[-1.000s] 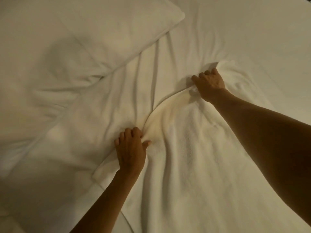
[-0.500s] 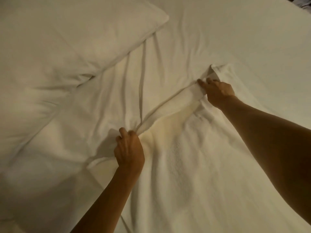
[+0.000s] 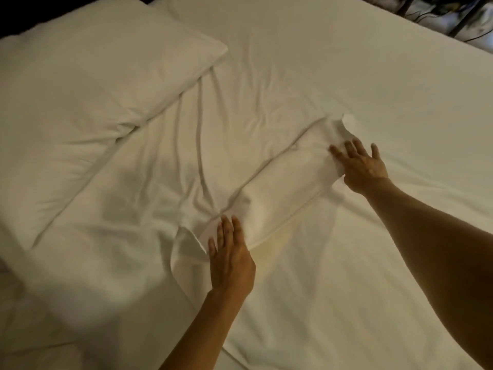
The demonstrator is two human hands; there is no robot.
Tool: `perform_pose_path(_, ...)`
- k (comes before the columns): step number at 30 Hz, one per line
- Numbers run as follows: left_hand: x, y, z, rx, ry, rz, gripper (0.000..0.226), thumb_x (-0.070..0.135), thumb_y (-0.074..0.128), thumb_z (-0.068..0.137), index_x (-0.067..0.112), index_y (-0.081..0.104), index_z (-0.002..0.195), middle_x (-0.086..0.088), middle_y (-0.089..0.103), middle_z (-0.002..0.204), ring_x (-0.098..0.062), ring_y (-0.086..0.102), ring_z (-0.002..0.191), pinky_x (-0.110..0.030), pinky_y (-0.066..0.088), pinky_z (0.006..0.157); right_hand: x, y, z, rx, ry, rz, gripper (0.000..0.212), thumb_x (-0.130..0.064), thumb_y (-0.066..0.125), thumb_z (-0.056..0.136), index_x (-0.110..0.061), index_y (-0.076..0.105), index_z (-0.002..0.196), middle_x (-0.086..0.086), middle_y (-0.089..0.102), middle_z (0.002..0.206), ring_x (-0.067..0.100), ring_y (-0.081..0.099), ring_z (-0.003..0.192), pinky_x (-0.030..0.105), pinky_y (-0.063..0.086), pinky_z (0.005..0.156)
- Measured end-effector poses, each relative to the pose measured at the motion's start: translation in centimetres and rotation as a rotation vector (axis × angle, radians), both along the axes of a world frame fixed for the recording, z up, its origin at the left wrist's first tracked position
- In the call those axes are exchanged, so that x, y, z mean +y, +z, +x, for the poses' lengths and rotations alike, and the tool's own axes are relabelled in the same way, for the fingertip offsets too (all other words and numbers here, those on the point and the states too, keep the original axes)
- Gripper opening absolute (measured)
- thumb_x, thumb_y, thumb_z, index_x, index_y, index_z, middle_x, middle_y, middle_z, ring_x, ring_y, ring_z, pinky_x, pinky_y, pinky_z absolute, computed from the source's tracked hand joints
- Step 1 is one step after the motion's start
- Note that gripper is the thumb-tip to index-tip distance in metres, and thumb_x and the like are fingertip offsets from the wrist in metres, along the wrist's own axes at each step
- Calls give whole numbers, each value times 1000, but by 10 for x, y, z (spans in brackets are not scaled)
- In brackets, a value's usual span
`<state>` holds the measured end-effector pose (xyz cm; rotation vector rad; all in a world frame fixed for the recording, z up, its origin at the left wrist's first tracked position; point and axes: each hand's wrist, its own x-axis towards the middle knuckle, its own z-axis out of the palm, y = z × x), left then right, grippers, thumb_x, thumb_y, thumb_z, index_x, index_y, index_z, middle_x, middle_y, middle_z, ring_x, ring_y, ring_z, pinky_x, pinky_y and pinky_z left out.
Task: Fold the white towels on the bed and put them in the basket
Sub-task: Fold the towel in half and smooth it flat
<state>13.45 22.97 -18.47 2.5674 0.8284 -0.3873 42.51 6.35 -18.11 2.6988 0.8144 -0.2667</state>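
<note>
Your left hand [image 3: 231, 259] and right hand [image 3: 360, 165] lie flat, fingers straight, pressing the folded-over strip of the towel [image 3: 320, 263] spread mid-bed [image 3: 346, 62], below the pillow [image 3: 88, 97].

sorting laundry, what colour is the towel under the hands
White towel, with a yellowish tint along its folded edge; head view.

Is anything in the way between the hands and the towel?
No. Both hands already lie on the towel: the left hand near its left end, the right hand at its right end, fingers straight. No basket shows in this view.
</note>
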Motion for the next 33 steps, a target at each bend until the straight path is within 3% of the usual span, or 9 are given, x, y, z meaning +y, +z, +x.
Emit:
perform_pose_path(7, -58, 6, -23, 48, -29, -163, 73, 8, 34, 96, 15, -15, 150, -8, -16, 159, -20, -9, 147, -44, 7, 118, -72, 20, -28, 80, -192, 79, 70, -2, 37, 92, -34, 12, 149, 9, 14, 156, 33, 12, 143, 51, 31, 108)
perform_pose_path(10, -80, 8, -24, -21, -64, -119, 75, 7, 38, 94, 12, -11, 150, -11, -13, 159, -22, -9, 148, -41, 4, 119, -94, 23, -35, 30, -181, 48, 69, -7, 38, 93, -34, 9, 150, 8, 14, 157, 30, 8, 145, 57, 21, 110)
perform_pose_path(13, -103, 6, -22, -170, -95, -19, 82, 7, 63, 79, 4, 20, 149, -18, 20, 155, -29, 22, 144, -43, 25, 114, -116, 23, -41, -14, -180, 39, 65, -14, 32, 96, -35, 4, 150, 8, 10, 159, 27, 4, 146, 51, 11, 116)
perform_pose_path(15, -121, 4, -26, -188, -92, -44, 80, 5, 55, 85, 6, 8, 151, -16, 8, 158, -27, 12, 147, -39, 18, 117, -130, 24, -44, -15, -192, 65, 64, -13, 31, 96, -36, 4, 149, 8, 10, 159, 28, 12, 145, 46, 20, 115)
perform_pose_path(17, -139, 3, -35, -139, -72, -125, 75, 3, 38, 93, 11, -11, 150, -11, -11, 159, -23, -6, 148, -36, 4, 119, -146, 25, -46, 17, -245, 93, 67, -10, 32, 95, -39, 7, 149, 5, 12, 159, 34, 37, 134, 42, 40, 94)
perform_pose_path(19, -162, 3, -44, -142, -44, -112, 73, 4, 34, 95, 12, -15, 149, -10, -11, 159, -21, -6, 148, -33, 4, 119, -164, 25, -48, 45, -267, 177, 70, -4, 34, 91, -38, 13, 149, 7, 19, 157, 39, 51, 118, 41, 45, 80)
perform_pose_path(25, -257, 3, -67, -155, -5, -102, 75, 6, 48, 91, 8, -1, 149, -12, 9, 159, -21, 14, 147, -32, 14, 117, -210, 23, -60, 129, -423, 690, 56, 3, 33, 88, -14, 42, 141, 17, 50, 139, 36, 44, 127, 37, 34, 108)
perform_pose_path(28, -300, -6, -67, -218, -82, 63, 68, 4, 45, 75, -3, 33, 142, -21, 37, 147, -31, 39, 136, -37, 11, 115, -245, 32, -57, 71, -328, 708, 53, 2, 35, 88, -10, 43, 139, 18, 41, 145, 37, 41, 130, 39, 34, 109)
perform_pose_path(33, -372, 15, -56, -265, -168, 118, 70, 8, 24, 72, -5, 38, 139, -21, 40, 145, -32, 42, 134, -33, 2, 113, -338, 54, -54, 16, -170, 440, 54, -10, 35, 100, -17, 16, 151, 6, 3, 160, 24, 4, 147, 45, 40, 102)
